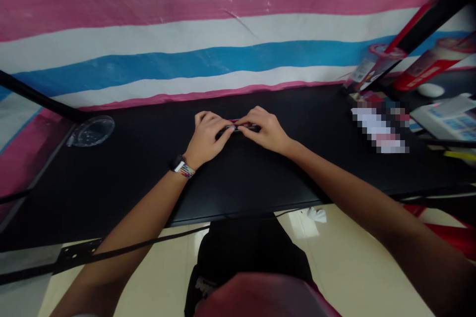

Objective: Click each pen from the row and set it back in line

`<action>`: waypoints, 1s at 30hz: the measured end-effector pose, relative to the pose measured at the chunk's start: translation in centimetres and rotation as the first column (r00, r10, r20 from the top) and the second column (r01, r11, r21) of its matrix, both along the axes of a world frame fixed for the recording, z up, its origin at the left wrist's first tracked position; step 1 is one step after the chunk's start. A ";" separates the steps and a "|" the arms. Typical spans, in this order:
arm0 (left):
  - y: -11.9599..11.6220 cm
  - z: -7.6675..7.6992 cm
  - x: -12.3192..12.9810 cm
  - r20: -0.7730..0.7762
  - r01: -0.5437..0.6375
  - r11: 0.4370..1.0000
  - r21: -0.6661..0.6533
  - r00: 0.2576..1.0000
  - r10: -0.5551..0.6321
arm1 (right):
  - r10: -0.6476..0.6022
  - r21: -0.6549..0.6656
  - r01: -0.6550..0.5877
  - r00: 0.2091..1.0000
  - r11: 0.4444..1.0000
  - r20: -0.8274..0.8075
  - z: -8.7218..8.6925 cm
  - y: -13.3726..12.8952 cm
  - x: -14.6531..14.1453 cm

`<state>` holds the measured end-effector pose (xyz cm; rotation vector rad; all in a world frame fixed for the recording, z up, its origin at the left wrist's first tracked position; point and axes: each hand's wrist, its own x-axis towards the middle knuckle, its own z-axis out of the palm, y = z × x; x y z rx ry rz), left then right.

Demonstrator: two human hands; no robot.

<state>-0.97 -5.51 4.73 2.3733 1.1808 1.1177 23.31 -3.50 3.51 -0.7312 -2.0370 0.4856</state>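
Reddish clothing [260, 297] occupies the position nearest the camera, at the near edge of view. Largest item noted: a pink, white and blue striped sheet [178, 67] across the far side. Next, a black worktop [238, 178] spans left to right. Far right, a blurred red-labelled cup [420, 70]; far left, a clear round container [97, 130], or possibly a lid. Both hands, left hand [207, 134] and right hand [268, 130], meet above mid-worktop, thumbs and fingers pinching a slim dark item [234, 121] with some red showing, one at each end. Judged against the fingers, it should be light, probably stiff, perhaps smooth enough to slip; fragility undetermined. The two ends appear the sound place to grip. Fingers conceal most of it, so identity is not established, nor whether it touches the worktop. Pixelation obscures a pale item [379, 131] at right.
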 end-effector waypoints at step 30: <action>1.7 -0.5 -1.5 0.263 -0.098 0.986 -0.135 0.956 0.131 | -0.154 -0.584 -0.155 0.883 0.796 -0.444 -1.3 2.8 1.6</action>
